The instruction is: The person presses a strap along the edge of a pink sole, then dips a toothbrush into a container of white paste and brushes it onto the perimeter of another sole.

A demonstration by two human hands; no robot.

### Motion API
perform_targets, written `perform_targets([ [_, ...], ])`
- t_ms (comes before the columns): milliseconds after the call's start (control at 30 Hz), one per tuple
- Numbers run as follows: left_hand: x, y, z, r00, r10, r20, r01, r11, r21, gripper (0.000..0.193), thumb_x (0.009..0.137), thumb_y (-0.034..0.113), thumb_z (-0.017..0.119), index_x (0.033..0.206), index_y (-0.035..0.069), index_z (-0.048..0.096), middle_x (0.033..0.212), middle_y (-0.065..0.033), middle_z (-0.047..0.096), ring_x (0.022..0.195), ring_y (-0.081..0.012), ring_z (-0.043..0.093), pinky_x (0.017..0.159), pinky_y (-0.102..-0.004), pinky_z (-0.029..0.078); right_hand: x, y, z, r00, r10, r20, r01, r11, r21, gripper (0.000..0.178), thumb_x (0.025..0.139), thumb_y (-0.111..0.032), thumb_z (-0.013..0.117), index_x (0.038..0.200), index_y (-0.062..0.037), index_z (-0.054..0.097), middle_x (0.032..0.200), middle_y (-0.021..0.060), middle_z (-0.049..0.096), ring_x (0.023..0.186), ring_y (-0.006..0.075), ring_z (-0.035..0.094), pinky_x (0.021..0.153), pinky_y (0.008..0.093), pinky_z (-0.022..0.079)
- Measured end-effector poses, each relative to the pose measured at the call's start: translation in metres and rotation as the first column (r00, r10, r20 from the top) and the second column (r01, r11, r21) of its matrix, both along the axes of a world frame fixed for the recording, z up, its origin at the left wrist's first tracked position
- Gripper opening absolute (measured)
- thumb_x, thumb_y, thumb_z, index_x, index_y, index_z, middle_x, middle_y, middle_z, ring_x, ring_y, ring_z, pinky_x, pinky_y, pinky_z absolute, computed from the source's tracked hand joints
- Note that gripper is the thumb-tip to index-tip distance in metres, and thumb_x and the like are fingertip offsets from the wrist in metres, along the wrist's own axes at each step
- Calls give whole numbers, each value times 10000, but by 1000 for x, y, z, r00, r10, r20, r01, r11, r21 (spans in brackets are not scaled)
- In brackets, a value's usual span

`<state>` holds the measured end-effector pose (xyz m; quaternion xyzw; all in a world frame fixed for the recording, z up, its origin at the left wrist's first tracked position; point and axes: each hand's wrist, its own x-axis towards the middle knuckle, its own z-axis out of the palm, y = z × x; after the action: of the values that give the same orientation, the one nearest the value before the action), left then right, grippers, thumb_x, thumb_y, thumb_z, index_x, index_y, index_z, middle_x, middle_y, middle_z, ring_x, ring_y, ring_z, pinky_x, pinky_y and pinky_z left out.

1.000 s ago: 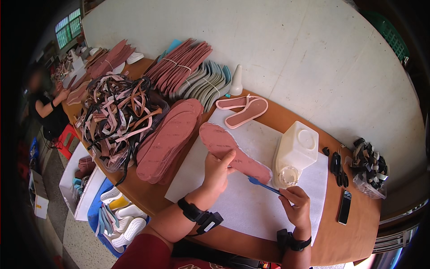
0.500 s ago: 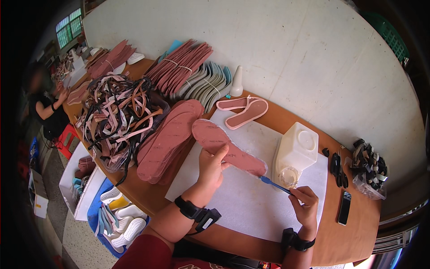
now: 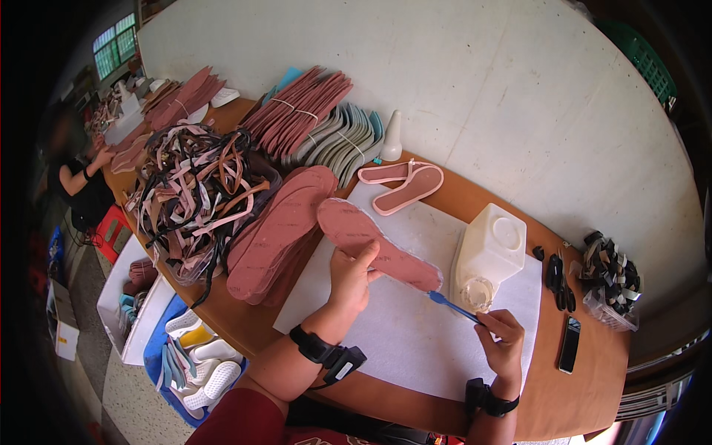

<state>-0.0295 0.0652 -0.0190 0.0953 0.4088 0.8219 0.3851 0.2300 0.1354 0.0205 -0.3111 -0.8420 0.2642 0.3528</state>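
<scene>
My left hand (image 3: pixel 351 279) is closed around the middle of a reddish-brown insole (image 3: pixel 343 225), thumb on top, above the white sheet (image 3: pixel 386 348). A whitish line shows along parts of the insole's rim. In my right hand (image 3: pixel 504 340) is the handle of a small blue brush (image 3: pixel 456 306) shaped like a toothbrush. Its head meets the insole's narrow right end, or lies just beside it. A translucent white plastic jug (image 3: pixel 486 245) lies on its side beyond the brush, its mouth towards me and crusted with residue. More insoles (image 3: pixel 282 215) lie stacked to the left.
A heap of straps (image 3: pixel 196 193) covers the table's left. Behind are bundled red insoles (image 3: pixel 300 107), grey curved pieces (image 3: pixel 341 141), a white cone-shaped bottle (image 3: pixel 391 137) and a sandal pair (image 3: pixel 411 185). Scissors (image 3: pixel 561 282), a phone (image 3: pixel 569 345) and a strap bundle (image 3: pixel 612 278) lie right. A co-worker (image 3: pixel 70 167) is far left.
The blue brush and my right hand have shifted very slightly at the insole's end. My left hand and the insole stay almost in place. The co-worker's hands have moved a little.
</scene>
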Motion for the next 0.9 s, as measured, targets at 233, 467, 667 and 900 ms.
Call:
perform_targets([
  [233,14,-1,-6,997,-70,-27,69,997,-25,265,808,115,622,1037,109,488,974,-18,567,851,-124,579,670,-317,503,-18,-8,-6,996,76,45,-77,997,28,230,659,74,669,877,0,664,772,113,603,678,207,582,576,266,455],
  [467,9,4,-8,998,-60,-21,62,996,59,262,807,116,626,1030,103,490,961,-20,571,838,-126,582,684,-326,505,-10,-3,-3,993,77,86,-82,995,60,223,661,70,668,873,1,662,764,115,600,666,211,581,571,268,454],
  [667,20,2,-6,995,-99,-19,99,995,-3,258,807,115,625,1025,98,489,960,-23,570,837,-133,583,689,-340,510,-18,-6,-5,997,65,30,-68,994,90,218,648,42,679,854,-27,670,737,112,600,641,239,582,556,296,463],
  [900,14,3,-9,998,-54,-18,55,998,36,245,807,106,621,1018,100,496,955,-25,571,826,-133,587,654,-331,513,-9,-4,-6,995,75,64,-81,992,98,232,657,67,670,876,-10,665,765,109,594,662,209,577,568,272,452],
])
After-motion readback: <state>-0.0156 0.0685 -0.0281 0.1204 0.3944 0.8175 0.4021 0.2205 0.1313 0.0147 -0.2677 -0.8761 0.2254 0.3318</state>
